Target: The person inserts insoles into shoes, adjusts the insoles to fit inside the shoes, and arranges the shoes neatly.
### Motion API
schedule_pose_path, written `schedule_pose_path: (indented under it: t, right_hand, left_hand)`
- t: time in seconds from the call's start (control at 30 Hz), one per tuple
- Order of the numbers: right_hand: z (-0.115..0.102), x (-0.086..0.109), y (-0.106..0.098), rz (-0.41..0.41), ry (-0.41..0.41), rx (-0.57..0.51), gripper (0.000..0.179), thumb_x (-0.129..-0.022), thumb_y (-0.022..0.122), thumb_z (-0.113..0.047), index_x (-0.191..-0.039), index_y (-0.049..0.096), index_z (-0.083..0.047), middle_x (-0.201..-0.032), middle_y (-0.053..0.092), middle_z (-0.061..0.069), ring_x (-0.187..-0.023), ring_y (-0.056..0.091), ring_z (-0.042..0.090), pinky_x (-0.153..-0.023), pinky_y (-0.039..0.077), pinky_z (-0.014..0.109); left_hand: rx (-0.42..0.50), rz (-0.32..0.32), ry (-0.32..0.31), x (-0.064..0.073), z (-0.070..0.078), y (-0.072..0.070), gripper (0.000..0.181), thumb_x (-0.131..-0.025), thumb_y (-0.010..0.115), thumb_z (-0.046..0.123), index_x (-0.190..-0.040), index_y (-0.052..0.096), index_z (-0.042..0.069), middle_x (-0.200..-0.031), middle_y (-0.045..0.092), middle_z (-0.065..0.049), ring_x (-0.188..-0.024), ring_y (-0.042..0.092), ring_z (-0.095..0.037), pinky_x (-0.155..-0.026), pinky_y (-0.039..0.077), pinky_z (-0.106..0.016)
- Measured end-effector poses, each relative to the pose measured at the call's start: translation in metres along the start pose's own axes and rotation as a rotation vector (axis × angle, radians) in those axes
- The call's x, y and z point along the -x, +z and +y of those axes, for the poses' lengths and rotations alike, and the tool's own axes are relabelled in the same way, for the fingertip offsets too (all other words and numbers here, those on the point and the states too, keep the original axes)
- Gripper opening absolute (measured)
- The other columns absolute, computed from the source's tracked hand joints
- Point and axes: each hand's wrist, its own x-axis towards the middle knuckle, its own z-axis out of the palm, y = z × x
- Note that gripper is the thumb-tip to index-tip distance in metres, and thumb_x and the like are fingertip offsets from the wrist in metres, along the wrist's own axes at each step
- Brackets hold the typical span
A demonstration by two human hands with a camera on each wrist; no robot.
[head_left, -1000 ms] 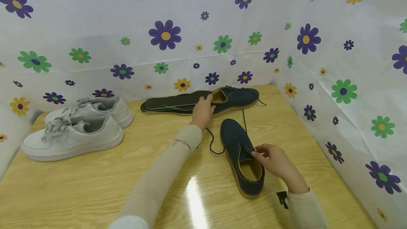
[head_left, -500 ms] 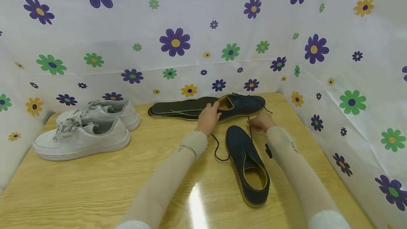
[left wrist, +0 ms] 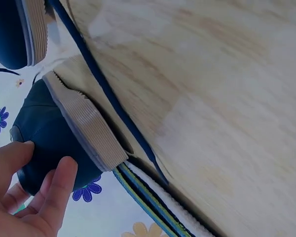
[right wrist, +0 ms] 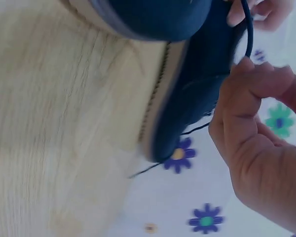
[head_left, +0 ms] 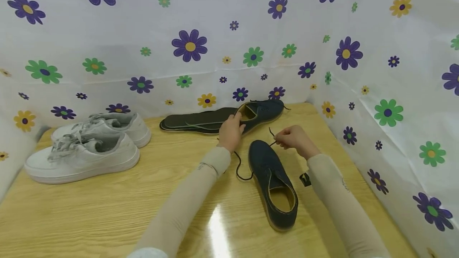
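Two navy lace-up shoes with tan soles are on the wooden table. My left hand (head_left: 230, 132) holds the heel of the back shoe (head_left: 267, 110); the left wrist view shows thumb and fingers about that heel (left wrist: 54, 133). Nearer me lies the front shoe (head_left: 272, 182), toe pointing away, its tan inside showing. Just right of its toe, my right hand (head_left: 293, 140) pinches a dark shoelace (head_left: 272, 132) between thumb and fingers. The same lace (right wrist: 248, 29) rises from those fingers in the right wrist view. Another loose lace (head_left: 239, 168) curves on the table left of the front shoe.
A stack of dark insoles (head_left: 193, 121) lies against the flowered cloth backdrop (head_left: 154, 31), left of the back shoe. A pair of white sneakers (head_left: 86, 156) stands at the left of the table (head_left: 125, 218). Flowered cloth also hangs along the right side.
My right hand has gone from the front shoe's opening forward to beyond its toe, then lifted a lace off the table. The back shoe has turned slightly, with my left hand still at its heel.
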Motion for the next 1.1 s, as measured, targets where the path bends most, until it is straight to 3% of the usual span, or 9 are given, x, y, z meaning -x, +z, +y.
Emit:
schedule_pose_path:
  t: [0.13,0.27,0.47,0.57,0.67,0.77,0.93,1.0,1.1]
  right_hand:
    - [-0.003,0.025,0.008,-0.058,-0.127,0.075,0.022,-0.094,0.06,-0.013,-0.102,0.067,0.007,-0.085,0.065,0.014,-0.068,0.055,0.02,-0.064,0.051,0.032]
    - [0.002,0.048,0.018,-0.064,-0.263,0.246,0.014,-0.094,0.061,-0.011,-0.095,0.069,0.0,-0.087,0.064,0.011,-0.072,0.055,0.022,-0.064,0.048,0.034]
    - [0.023,0.083,0.025,0.019,-0.313,0.309,0.029,-0.099,0.055,-0.019,-0.119,0.06,0.002,-0.115,0.057,0.02,-0.098,0.057,0.033,-0.081,0.049,0.046]
    - [0.034,0.101,0.024,-0.003,-0.246,0.239,0.048,-0.101,0.05,-0.03,-0.136,0.047,0.003,-0.13,0.051,0.025,-0.113,0.053,0.041,-0.089,0.047,0.051]
    - [0.04,0.116,0.024,-0.066,-0.198,0.162,0.056,-0.1,0.052,-0.034,-0.142,0.041,0.002,-0.139,0.044,0.027,-0.118,0.051,0.044,-0.091,0.048,0.049]
    - [0.042,0.124,0.028,-0.09,-0.219,0.112,0.057,-0.098,0.058,-0.026,-0.142,0.039,0.004,-0.142,0.04,0.03,-0.116,0.054,0.045,-0.088,0.051,0.045]
    - [0.041,0.125,0.039,-0.048,-0.277,0.079,0.053,-0.096,0.059,-0.013,-0.14,0.039,0.009,-0.141,0.039,0.033,-0.111,0.058,0.045,-0.083,0.053,0.042]
    - [0.041,0.125,0.045,-0.049,-0.28,0.059,0.053,-0.096,0.059,-0.013,-0.14,0.04,0.009,-0.141,0.039,0.033,-0.111,0.058,0.045,-0.083,0.054,0.041]
    - [0.04,0.124,0.051,-0.047,-0.289,0.051,0.053,-0.096,0.06,-0.014,-0.141,0.041,0.007,-0.141,0.04,0.032,-0.11,0.059,0.044,-0.082,0.054,0.041]
  left_hand:
    - [-0.003,-0.033,-0.027,0.003,-0.004,-0.006,0.035,-0.095,0.061,0.017,-0.126,0.051,0.006,-0.107,0.057,-0.019,-0.079,0.063,-0.032,-0.067,0.053,-0.041]
    - [0.027,-0.135,-0.053,0.015,-0.008,-0.017,0.047,-0.096,0.057,0.006,-0.141,0.042,0.009,-0.119,0.054,-0.023,-0.078,0.063,-0.031,-0.066,0.052,-0.04]
    - [0.034,-0.505,0.045,0.054,-0.025,-0.027,0.056,-0.09,0.055,-0.01,-0.142,0.046,0.008,-0.127,0.053,-0.025,-0.108,0.057,-0.033,-0.084,0.047,-0.038]
    - [0.046,-0.611,0.172,0.071,-0.029,-0.023,0.052,-0.09,0.057,-0.008,-0.138,0.052,0.01,-0.117,0.056,-0.02,-0.097,0.056,-0.027,-0.079,0.045,-0.034]
    - [0.039,-0.557,0.322,0.082,-0.027,-0.018,0.03,-0.091,0.062,-0.001,-0.118,0.066,0.009,-0.098,0.055,-0.01,-0.08,0.05,-0.018,-0.072,0.044,-0.03]
    - [-0.019,-0.481,0.394,0.086,-0.019,-0.015,0.009,-0.093,0.061,0.003,-0.095,0.067,0.01,-0.086,0.051,-0.004,-0.074,0.047,-0.016,-0.068,0.044,-0.029]
    - [-0.196,-0.483,0.33,0.087,-0.011,-0.016,0.004,-0.097,0.054,0.008,-0.096,0.057,0.01,-0.088,0.057,-0.006,-0.079,0.059,-0.022,-0.066,0.05,-0.034]
    - [-0.2,-0.478,0.283,0.086,-0.01,-0.019,0.003,-0.097,0.055,0.008,-0.1,0.054,0.009,-0.091,0.062,-0.008,-0.083,0.063,-0.024,-0.066,0.052,-0.035]
    - [-0.105,-0.385,0.231,0.076,-0.005,-0.026,0.008,-0.097,0.056,0.005,-0.1,0.05,0.009,-0.089,0.064,-0.008,-0.077,0.064,-0.022,-0.064,0.05,-0.033]
